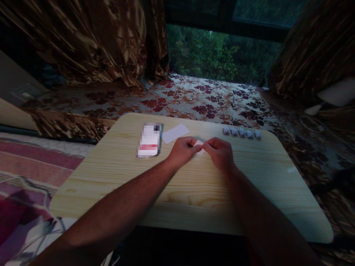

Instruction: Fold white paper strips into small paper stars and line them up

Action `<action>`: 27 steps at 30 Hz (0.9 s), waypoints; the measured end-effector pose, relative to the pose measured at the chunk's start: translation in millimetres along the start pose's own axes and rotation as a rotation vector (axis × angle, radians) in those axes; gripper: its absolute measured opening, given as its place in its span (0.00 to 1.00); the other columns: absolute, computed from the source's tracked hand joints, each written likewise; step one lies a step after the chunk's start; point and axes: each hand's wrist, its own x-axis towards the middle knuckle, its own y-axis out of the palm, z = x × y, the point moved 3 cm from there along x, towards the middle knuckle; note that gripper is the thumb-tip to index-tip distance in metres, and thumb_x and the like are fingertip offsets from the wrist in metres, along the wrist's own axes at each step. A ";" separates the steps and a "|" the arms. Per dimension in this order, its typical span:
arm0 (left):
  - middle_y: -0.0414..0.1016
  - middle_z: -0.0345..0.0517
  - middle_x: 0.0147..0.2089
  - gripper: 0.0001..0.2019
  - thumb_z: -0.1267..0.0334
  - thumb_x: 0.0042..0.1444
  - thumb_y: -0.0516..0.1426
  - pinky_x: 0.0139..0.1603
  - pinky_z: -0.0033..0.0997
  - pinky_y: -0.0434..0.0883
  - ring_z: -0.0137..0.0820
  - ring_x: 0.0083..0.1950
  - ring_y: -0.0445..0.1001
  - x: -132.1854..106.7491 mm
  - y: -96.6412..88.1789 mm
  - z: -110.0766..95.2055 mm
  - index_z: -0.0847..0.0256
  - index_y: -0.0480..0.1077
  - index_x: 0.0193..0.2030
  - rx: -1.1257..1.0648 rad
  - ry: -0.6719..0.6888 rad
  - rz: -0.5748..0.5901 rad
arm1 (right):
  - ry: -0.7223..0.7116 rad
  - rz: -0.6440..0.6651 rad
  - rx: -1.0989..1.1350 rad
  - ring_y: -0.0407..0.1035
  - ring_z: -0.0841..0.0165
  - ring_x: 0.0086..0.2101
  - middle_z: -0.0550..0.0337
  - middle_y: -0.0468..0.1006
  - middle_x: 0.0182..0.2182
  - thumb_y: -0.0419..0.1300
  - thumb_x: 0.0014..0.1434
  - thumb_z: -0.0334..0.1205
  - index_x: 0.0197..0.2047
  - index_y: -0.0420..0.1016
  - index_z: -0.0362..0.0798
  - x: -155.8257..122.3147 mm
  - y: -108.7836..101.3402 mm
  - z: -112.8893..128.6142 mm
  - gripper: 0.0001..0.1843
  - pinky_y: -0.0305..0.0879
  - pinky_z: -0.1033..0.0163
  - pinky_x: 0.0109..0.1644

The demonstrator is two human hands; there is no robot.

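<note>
Over the middle of the wooden table [194, 177], a small piece of white paper [199, 143] is pinched between both hands. My left hand [183, 149] grips its left side with thumb and fingers closed. On the right side, my right hand [220, 150] pinches the edge, its fingertips almost meeting the left thumb. The paper looks folded, but the fingers hide much of it. Just beyond my left hand lies a flat white strip of paper [176, 133]. Further right, several small folded paper pieces [242, 133] sit in a row near the far edge.
A blurred-out phone-like object [149, 140] lies on the table's left part. Beyond the table is a ledge with a floral cloth [205, 98], below a window between patterned curtains [119, 40]. A striped bed cover [36, 159] and white cables [46, 195] are at left.
</note>
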 end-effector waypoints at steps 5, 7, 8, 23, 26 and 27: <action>0.71 0.39 0.23 0.11 0.57 0.45 0.66 0.25 0.26 0.57 0.24 0.24 0.62 -0.5 0.7 -2.2 0.63 0.73 0.25 -0.032 0.001 0.041 | 0.006 -0.006 0.013 0.63 0.73 0.21 0.65 0.74 0.19 0.63 0.50 0.39 0.25 0.78 0.46 0.5 -0.6 0.0 0.06 0.57 0.67 0.25; 0.72 0.39 0.24 0.11 0.58 0.44 0.66 0.26 0.26 0.58 0.24 0.24 0.64 -1.2 1.3 -3.7 0.63 0.74 0.27 -0.033 0.007 0.058 | 0.012 -0.018 0.032 0.63 0.73 0.21 0.65 0.74 0.19 0.63 0.50 0.39 0.25 0.78 0.46 1.2 -1.2 -0.8 0.06 0.57 0.67 0.25; 0.72 0.39 0.25 0.11 0.58 0.44 0.67 0.26 0.26 0.58 0.25 0.25 0.64 -1.4 1.2 -4.1 0.63 0.74 0.27 -0.027 0.013 0.053 | 0.018 -0.025 0.047 0.63 0.73 0.21 0.65 0.73 0.19 0.64 0.50 0.39 0.25 0.77 0.47 1.6 -1.5 -1.1 0.06 0.58 0.67 0.25; 0.69 0.37 0.24 0.12 0.57 0.48 0.64 0.27 0.26 0.58 0.24 0.25 0.63 1.6 -0.5 2.2 0.62 0.69 0.26 -0.141 0.047 -0.036 | 0.027 0.073 0.067 0.61 0.74 0.21 0.66 0.71 0.19 0.64 0.50 0.40 0.25 0.74 0.47 2.0 1.6 -1.6 0.06 0.56 0.66 0.25; 0.69 0.37 0.25 0.12 0.56 0.49 0.63 0.27 0.26 0.57 0.24 0.25 0.62 0.9 0.0 1.5 0.62 0.69 0.27 -0.073 0.040 -0.006 | 0.043 0.035 0.108 0.63 0.73 0.22 0.65 0.73 0.21 0.65 0.50 0.41 0.27 0.75 0.46 3.0 -0.7 3.0 0.07 0.57 0.66 0.27; 0.69 0.37 0.25 0.12 0.56 0.50 0.63 0.26 0.26 0.57 0.24 0.25 0.62 0.6 0.4 1.1 0.62 0.69 0.27 -0.040 0.036 0.008 | 0.048 0.025 0.121 0.64 0.72 0.23 0.64 0.74 0.21 0.64 0.51 0.41 0.27 0.76 0.46 3.4 -1.7 4.6 0.07 0.58 0.66 0.27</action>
